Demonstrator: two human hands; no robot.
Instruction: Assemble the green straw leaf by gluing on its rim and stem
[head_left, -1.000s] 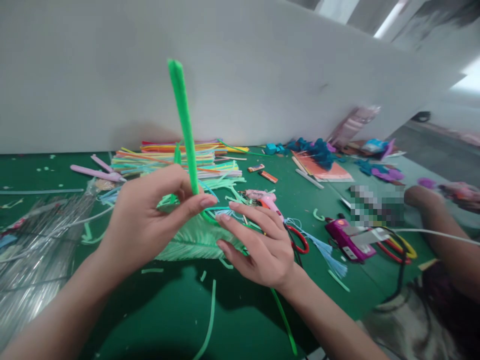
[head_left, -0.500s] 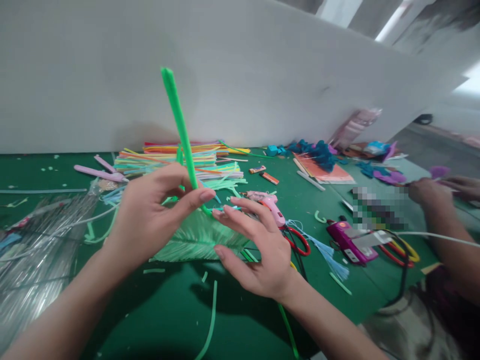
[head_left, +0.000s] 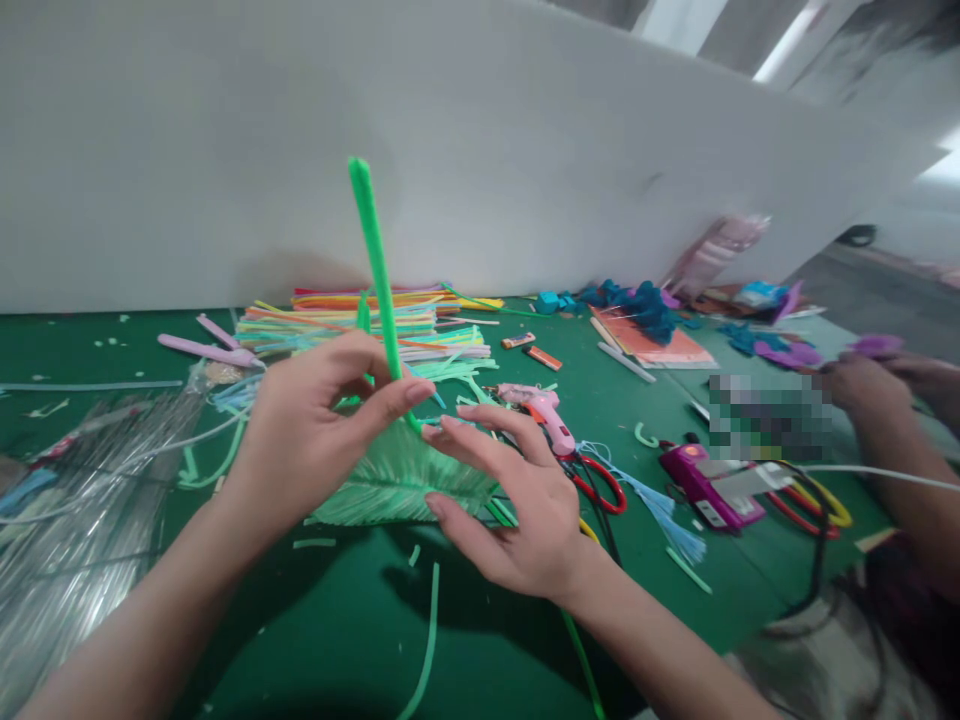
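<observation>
A bright green pipe cleaner (head_left: pixel 381 280) stands nearly upright, pinched low down between the thumb and fingers of my left hand (head_left: pixel 307 410). It looks thick or doubled, and its lower end bends near my right fingertips. My right hand (head_left: pixel 525 510) has its fingers stretched out and its thumb well apart; the fingertips touch or nearly touch that lower end. Beneath both hands lies a pale green fuzzy leaf shape (head_left: pixel 405 480), partly hidden by them.
Behind are bundled coloured pipe cleaners (head_left: pixel 450 345). A pink glue gun (head_left: pixel 553 418), red-handled tool (head_left: pixel 611 485) and magenta device (head_left: pixel 709 490) lie to the right, clear strips (head_left: pixel 90 530) to the left. Another person's hands (head_left: pixel 870 390) work at far right.
The upright pipe cleaner's top has shifted slightly right and down in view, and the scene has shifted slightly right too. Both hands keep almost the same pose.
</observation>
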